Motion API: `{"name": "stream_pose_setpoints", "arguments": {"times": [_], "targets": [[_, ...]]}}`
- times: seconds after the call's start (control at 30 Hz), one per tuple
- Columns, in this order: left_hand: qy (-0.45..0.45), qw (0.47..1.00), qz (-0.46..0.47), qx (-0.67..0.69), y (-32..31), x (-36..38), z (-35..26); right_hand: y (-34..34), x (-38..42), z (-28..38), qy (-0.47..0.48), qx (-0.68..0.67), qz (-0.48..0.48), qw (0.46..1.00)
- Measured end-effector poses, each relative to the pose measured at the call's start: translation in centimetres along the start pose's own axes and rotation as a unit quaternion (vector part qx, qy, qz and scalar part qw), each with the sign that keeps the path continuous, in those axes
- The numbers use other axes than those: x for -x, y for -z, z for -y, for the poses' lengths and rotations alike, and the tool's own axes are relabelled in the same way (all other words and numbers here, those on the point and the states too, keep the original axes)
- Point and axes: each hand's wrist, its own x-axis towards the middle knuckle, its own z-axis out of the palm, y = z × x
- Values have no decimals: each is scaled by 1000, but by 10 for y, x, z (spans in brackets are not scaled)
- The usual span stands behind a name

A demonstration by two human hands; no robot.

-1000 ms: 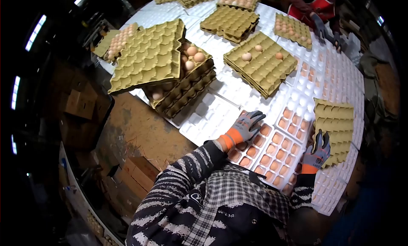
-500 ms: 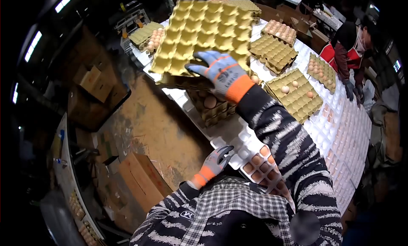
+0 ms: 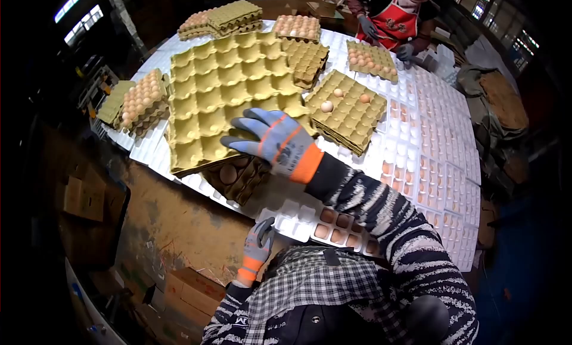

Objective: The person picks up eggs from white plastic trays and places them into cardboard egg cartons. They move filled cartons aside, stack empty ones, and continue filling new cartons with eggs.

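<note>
My right hand (image 3: 275, 139), in a grey-blue glove with an orange cuff, lies on the near right part of a large yellow egg tray (image 3: 229, 77). Its fingers are spread over the cups, with no egg visible in them. The tray sits raised and close to me, with brown edges under it. Just below its near edge, a brown egg (image 3: 228, 174) rests in a darker tray (image 3: 241, 190). My left hand (image 3: 257, 241), gloved alike, is beside the left end of a white egg tray (image 3: 287, 226), fingers loosely extended. Brown eggs (image 3: 337, 236) fill that tray's right part.
Several white trays with eggs (image 3: 426, 184) cover the table's right side. A yellow tray stack (image 3: 345, 116) holds a few eggs. Other egg-filled trays (image 3: 143, 101) stand at the left and back. A person in a red apron (image 3: 390, 23) works across the table. Cardboard boxes (image 3: 190, 297) are on the floor.
My view has turned to the right, so the table and trays appear further left and lower. My right hand remains over the large tray and my left beside the white tray.
</note>
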Motion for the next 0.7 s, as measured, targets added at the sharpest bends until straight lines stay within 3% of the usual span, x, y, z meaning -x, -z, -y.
{"name": "stream_pose_setpoints", "arguments": {"times": [0.13,0.2,0.4,0.5,0.53,0.63,0.7], "targets": [[-18,1000,19,2,-7,-23,-6,75,117,-42,-184,29,26,982],[-12,999,29,7,-13,-28,-10,99,189,-69,-235,111,-17,965],[-28,997,72,-12,-44,-31,-31,163,427,-119,-484,331,77,806],[-20,993,107,-36,-58,-32,-52,164,514,-121,-612,378,173,673],[-11,994,98,-43,-60,-34,-64,157,539,-117,-631,381,182,651],[-73,990,78,-92,-60,-39,-87,129,601,-109,-671,323,254,618],[-115,980,13,-161,-47,-40,-102,92,676,-112,-673,289,259,630]]}}
